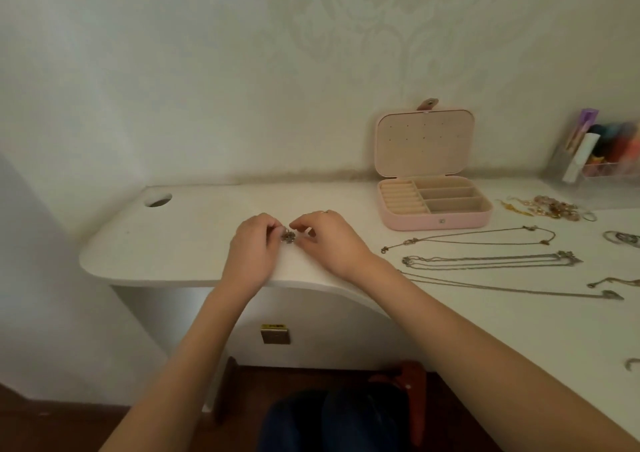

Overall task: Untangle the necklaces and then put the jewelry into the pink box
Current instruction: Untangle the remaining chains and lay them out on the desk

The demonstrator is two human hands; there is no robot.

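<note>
Left hand (254, 243) and right hand (323, 238) pinch a small tangled clump (287, 236), left of the open pink box (434, 214); chain detail indistinct, fingertips partly hidden.

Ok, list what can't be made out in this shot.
- Head view: tangled clump between left hand and right hand; too small to count chains, fingers cover each grip.
- Necklace and ring pile: cut off by the right edge.
- Organizer contents: blurred.
- Pink box compartments: near wall hides their floors.
</note>
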